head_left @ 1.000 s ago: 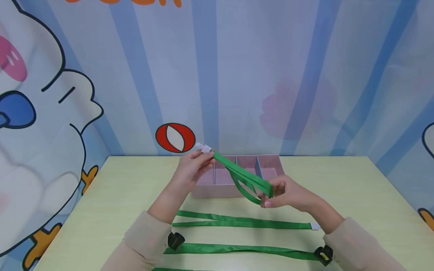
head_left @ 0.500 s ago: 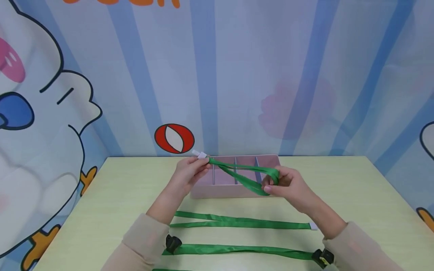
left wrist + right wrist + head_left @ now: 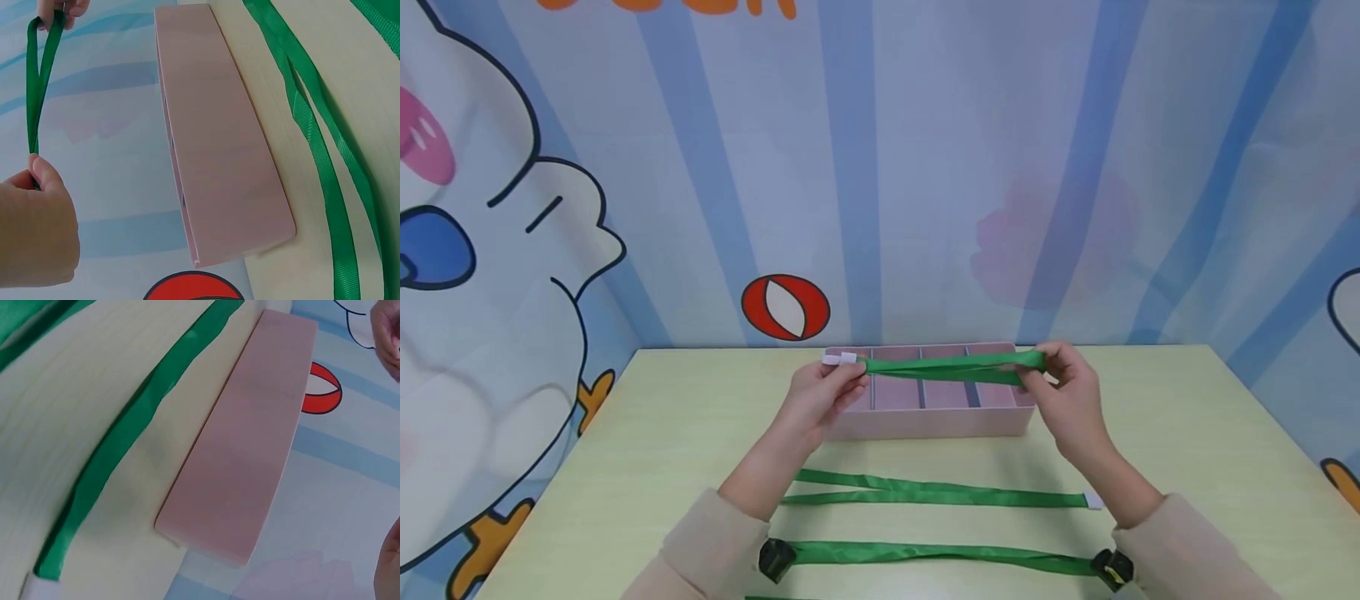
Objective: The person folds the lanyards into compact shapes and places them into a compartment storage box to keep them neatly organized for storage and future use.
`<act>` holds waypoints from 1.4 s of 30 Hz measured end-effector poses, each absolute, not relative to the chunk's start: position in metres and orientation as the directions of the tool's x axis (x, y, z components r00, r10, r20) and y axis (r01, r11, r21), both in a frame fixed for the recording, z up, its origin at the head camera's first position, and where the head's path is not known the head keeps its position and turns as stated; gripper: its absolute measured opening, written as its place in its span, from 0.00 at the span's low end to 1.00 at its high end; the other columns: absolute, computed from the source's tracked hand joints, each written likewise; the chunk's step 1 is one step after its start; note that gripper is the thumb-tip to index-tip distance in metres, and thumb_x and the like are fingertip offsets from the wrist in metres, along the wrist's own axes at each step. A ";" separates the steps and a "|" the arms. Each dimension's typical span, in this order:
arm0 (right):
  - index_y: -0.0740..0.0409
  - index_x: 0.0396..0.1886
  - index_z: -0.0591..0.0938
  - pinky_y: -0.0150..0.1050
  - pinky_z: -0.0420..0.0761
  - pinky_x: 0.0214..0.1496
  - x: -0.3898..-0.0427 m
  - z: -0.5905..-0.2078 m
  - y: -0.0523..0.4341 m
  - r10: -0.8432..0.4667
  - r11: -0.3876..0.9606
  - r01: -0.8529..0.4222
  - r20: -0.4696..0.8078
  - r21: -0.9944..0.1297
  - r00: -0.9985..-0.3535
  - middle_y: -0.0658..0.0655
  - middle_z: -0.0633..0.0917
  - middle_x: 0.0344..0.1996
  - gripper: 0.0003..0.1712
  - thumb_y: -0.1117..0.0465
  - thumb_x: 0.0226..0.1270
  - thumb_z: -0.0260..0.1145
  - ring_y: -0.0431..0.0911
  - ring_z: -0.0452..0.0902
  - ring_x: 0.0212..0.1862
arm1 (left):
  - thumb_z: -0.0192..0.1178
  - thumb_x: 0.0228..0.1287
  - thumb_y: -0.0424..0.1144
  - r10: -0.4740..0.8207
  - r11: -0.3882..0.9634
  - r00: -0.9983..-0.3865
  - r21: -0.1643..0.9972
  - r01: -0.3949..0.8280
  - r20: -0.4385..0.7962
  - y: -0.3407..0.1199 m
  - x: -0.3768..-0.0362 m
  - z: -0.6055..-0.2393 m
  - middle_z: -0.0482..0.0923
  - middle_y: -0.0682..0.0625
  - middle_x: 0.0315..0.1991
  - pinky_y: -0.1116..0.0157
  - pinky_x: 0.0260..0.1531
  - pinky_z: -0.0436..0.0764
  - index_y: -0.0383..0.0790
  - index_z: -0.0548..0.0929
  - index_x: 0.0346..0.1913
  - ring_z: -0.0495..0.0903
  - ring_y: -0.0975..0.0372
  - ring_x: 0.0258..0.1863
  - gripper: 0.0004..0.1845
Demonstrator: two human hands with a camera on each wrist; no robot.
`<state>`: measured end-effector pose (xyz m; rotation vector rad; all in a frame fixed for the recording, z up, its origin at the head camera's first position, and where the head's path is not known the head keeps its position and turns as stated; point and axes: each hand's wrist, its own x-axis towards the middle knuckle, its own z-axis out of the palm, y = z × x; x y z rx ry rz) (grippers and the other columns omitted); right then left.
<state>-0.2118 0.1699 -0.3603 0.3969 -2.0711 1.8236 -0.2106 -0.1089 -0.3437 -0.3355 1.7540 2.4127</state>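
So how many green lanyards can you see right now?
4: one lanyard stretched between left hand and right hand above the pink box; two lying on the table; a fourth's sliver at the bottom edge.

Looks like a kids' playroom or staged recording booth: cartoon backdrop point(image 3: 512, 250) w/ blue stripes at 12 o'clock, pale yellow-green surface point(image 3: 1187, 417), pink divided box point(image 3: 925, 421) at centre.

The person wears a beige long-sleeved top; the left sleeve point(image 3: 700, 542) and right sleeve point(image 3: 1187, 550) end at the wrists. Both hands are bare. A small black device point(image 3: 772, 557) sits under the left cuff, another point(image 3: 1116, 567) under the right.
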 end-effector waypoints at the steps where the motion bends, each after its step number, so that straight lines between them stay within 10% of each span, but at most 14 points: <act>1: 0.62 0.34 0.74 0.30 0.81 0.31 -0.213 -0.361 0.170 0.047 0.186 -0.452 0.467 -0.873 -0.883 0.51 0.78 0.30 0.03 0.71 0.64 0.59 0.37 0.77 0.34 | 0.57 0.64 0.31 -0.020 -0.298 -0.965 0.923 -0.245 -0.262 -0.108 -0.209 -0.344 0.80 0.50 0.29 0.73 0.35 0.81 0.28 0.75 0.49 0.81 0.67 0.27 0.13; 10: 0.66 0.44 0.76 0.31 0.65 0.19 -0.222 -0.369 0.173 0.105 0.686 -0.506 0.759 -0.523 -0.642 0.58 0.77 0.19 0.10 0.74 0.62 0.56 0.39 0.67 0.18 | 0.56 0.64 0.31 0.050 -0.222 -0.971 0.946 -0.237 -0.232 -0.103 -0.199 -0.342 0.80 0.50 0.28 0.73 0.36 0.81 0.25 0.76 0.50 0.81 0.66 0.27 0.14; 20: 0.64 0.44 0.77 0.37 0.55 0.12 -0.231 -0.367 0.173 0.147 0.789 -0.393 0.767 -0.472 -0.624 0.61 0.81 0.25 0.20 0.78 0.54 0.46 0.49 0.64 0.14 | 0.54 0.64 0.28 0.221 -0.180 -0.961 0.962 -0.206 -0.164 -0.092 -0.187 -0.344 0.79 0.49 0.26 0.74 0.33 0.80 0.21 0.75 0.47 0.81 0.68 0.25 0.12; 28: 0.62 0.32 0.77 0.34 0.69 0.29 -0.231 -0.362 0.196 -0.232 0.470 -0.658 0.637 -0.588 -0.735 0.55 0.76 0.31 0.13 0.78 0.63 0.48 0.44 0.67 0.32 | 0.55 0.65 0.29 0.055 -0.233 -0.973 0.945 -0.229 -0.223 -0.103 -0.199 -0.352 0.80 0.50 0.27 0.74 0.33 0.81 0.23 0.76 0.50 0.81 0.67 0.25 0.14; 34: 0.65 0.36 0.76 0.32 0.78 0.41 -0.226 -0.352 0.209 -0.505 0.080 -0.514 0.409 -0.854 -0.760 0.53 0.77 0.38 0.08 0.73 0.70 0.49 0.42 0.74 0.37 | 0.55 0.66 0.30 0.027 -0.224 -0.970 0.944 -0.243 -0.243 -0.111 -0.205 -0.354 0.79 0.49 0.30 0.73 0.34 0.81 0.24 0.75 0.51 0.81 0.66 0.26 0.14; 42: 0.59 0.33 0.77 0.35 0.78 0.41 -0.226 -0.351 0.219 -0.607 0.045 -0.440 0.325 -0.897 -0.726 0.48 0.78 0.38 0.11 0.73 0.69 0.50 0.45 0.74 0.39 | 0.56 0.64 0.29 0.046 -0.179 -0.984 0.968 -0.177 -0.172 -0.113 -0.206 -0.350 0.79 0.48 0.32 0.70 0.39 0.81 0.23 0.75 0.51 0.82 0.66 0.28 0.15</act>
